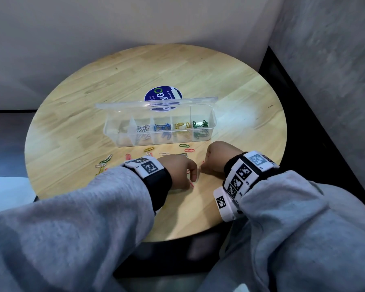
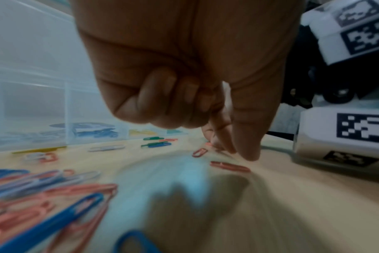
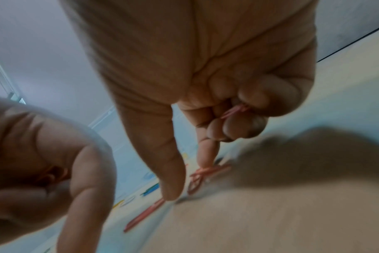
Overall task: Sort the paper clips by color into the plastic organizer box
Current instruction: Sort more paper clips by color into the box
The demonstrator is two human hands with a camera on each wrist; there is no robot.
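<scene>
The clear organizer box (image 1: 213, 121) stands lid-open mid-table, with white, blue, yellow and green clips in separate compartments; its leftmost one looks empty. My left hand (image 1: 190, 182) points thumb and forefinger down beside a red clip (image 2: 229, 166) on the wood, the other fingers curled, and the right wrist view shows something red inside them. My right hand (image 3: 187, 179) sits just to its right. Its curled fingers hold red clips (image 3: 236, 109), and its forefinger presses on more red clips (image 3: 206, 171) on the table.
Loose clips lie in front of the box: green (image 1: 184, 145), yellow (image 1: 149, 149), and a mixed group (image 1: 103, 163) at the left. A red and blue pile (image 2: 54, 196) lies close under my left wrist. A blue round sticker (image 1: 162, 94) sits behind the box. The round table's edge (image 1: 280, 144) is near my right wrist.
</scene>
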